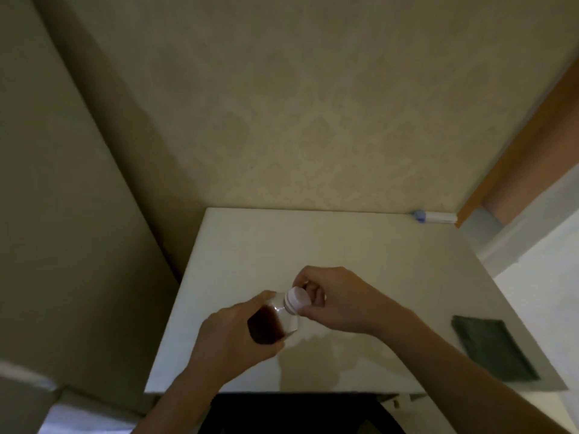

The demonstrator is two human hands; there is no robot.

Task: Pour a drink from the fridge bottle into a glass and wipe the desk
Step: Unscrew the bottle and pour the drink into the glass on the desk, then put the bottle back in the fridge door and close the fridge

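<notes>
Left grip: the left hand (232, 333) is wrapped tight around the body of the bottle (275, 317), fingers closed on it.
Right grip: the right hand (332, 299) is closed on the white cap (296, 299), with thumb and fingers pinching it at the top of the bottle.
Bottle: clear plastic with a dark brown drink inside. It is tilted, with the cap end pointing away from the person, and is held just above the tabletop (360, 242).
Cap: on the bottle's neck.
Cloth: a dark grey cloth (493, 349) lies flat on the tabletop, well to the right of the bottle, near the edge.
Small white and blue thing (434, 217): far behind the bottle, by the wall; too small to tell.
</notes>
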